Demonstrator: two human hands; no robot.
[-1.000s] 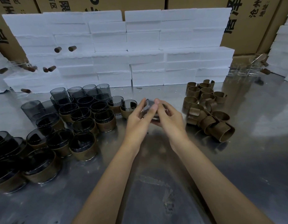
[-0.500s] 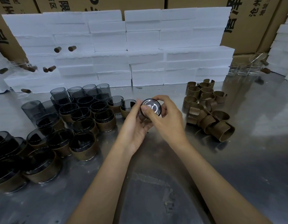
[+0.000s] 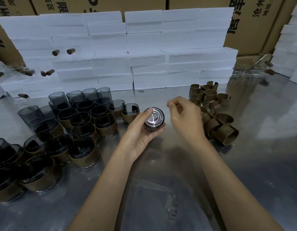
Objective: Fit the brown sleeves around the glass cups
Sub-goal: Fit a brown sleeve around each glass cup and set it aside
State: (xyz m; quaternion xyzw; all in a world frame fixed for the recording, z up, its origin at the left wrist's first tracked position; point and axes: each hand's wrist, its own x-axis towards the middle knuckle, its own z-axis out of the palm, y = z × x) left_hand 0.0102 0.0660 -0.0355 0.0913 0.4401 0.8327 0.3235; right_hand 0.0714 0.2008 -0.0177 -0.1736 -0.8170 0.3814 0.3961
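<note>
My left hand [image 3: 139, 130] grips a dark glass cup [image 3: 154, 117] above the metal table, its shiny base turned toward me. Whether a sleeve is on it I cannot tell. My right hand [image 3: 184, 117] hovers just right of the cup, fingers loosely curled, holding nothing, close to the pile of brown sleeves [image 3: 214, 112]. Several sleeved cups [image 3: 84, 150] stand at the left, with bare dark cups [image 3: 74, 99] behind them.
A wall of white foam blocks [image 3: 127, 55] runs across the back, with cardboard boxes [image 3: 254, 22] behind it. Clear glasses [image 3: 249, 70] stand at the far right. The steel table [image 3: 177, 180] stretches toward me.
My right hand has let go of the cup and moved right toward the sleeves. The left hand now holds the cup alone, base facing me.
</note>
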